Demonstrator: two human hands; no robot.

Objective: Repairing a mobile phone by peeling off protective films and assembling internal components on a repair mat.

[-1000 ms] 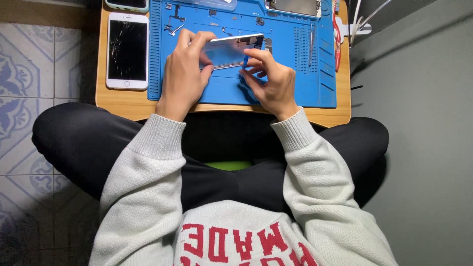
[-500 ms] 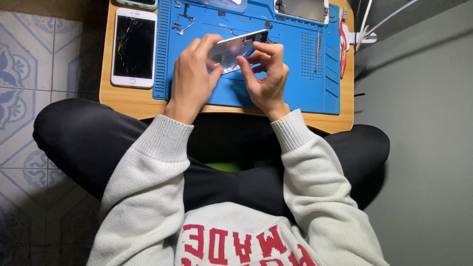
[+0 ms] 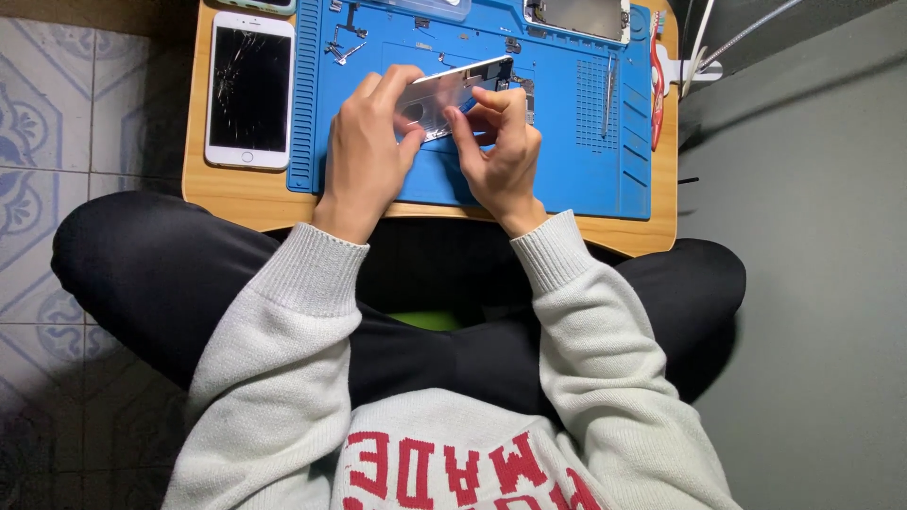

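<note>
Held part: we see a thin, silvery, shiny metal phone panel (image 3: 452, 94) with a dark top edge, lifted just above the blue silicone work mat (image 3: 567, 161) near its middle and tilted, its far right corner highest.
Left hand: our left hand (image 3: 364, 156) comes in from the near left; its fingers (image 3: 392, 85) curl over the panel's left part and the thumb presses from below, so the fingers are closed on the panel.
Right hand: our right hand (image 3: 505, 156) grips the panel's right part; its fingers (image 3: 501, 99) are bent tight around the near edge, thumb tip on the shiny face.
Tabletop: a small light wooden tabletop (image 3: 236, 194) with rounded corners carries the mat, which covers most of it.
Left of the mat: a white smartphone with a cracked dark screen (image 3: 250, 90) lies flat on the bare wood, well apart from the hands.
Far edge of the mat: a second opened phone body (image 3: 581, 17) lies at the far right, and small metal parts (image 3: 345, 42) sit at the far left.
Right side of the mat: slim metal tweezers (image 3: 609, 94) lie lengthwise, with a red-handled tool (image 3: 657, 80) just beside the mat's right rim.
Near us: grey knit sleeves (image 3: 283, 331) and crossed legs in black trousers (image 3: 142, 274) fill the foreground.
</note>
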